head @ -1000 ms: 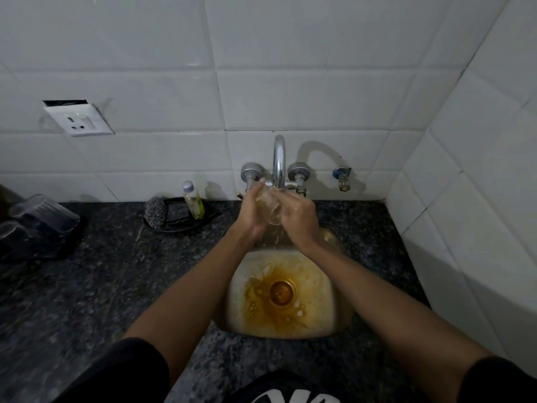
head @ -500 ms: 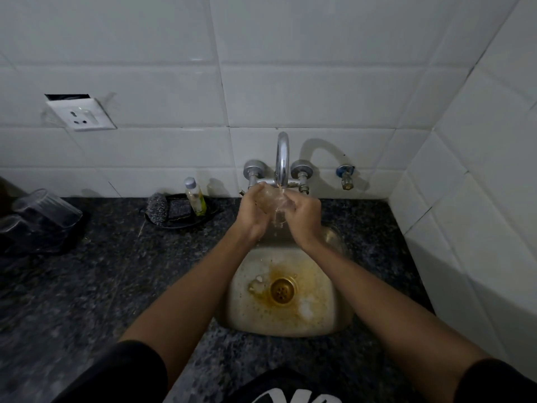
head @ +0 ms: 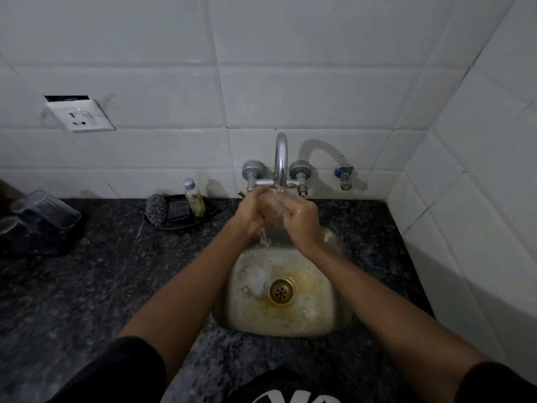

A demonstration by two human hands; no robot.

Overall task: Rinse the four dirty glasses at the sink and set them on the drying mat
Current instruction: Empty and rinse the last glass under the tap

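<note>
A clear glass (head: 273,207) is held under the running chrome tap (head: 281,158), above the back of the small steel sink (head: 334,312). My left hand (head: 249,212) grips the glass from the left, and my right hand (head: 300,218) wraps it from the right. Most of the glass is hidden by my fingers. Water streams off it into the basin, which carries brownish stains around the brass drain (head: 281,291). At the far left, clear glasses (head: 43,207) lie on a dark mat (head: 37,242).
A black dish (head: 180,225) with scrubbers and a small soap bottle (head: 194,197) sits left of the tap. A wall socket (head: 80,116) is at upper left and a small valve (head: 344,177) right of the tap. A tiled wall closes the right side of the dark granite counter (head: 101,286).
The brown liquid in the basin has largely washed away. My hands stay at the tap, turning slightly on the glass, and water now pours off it.
</note>
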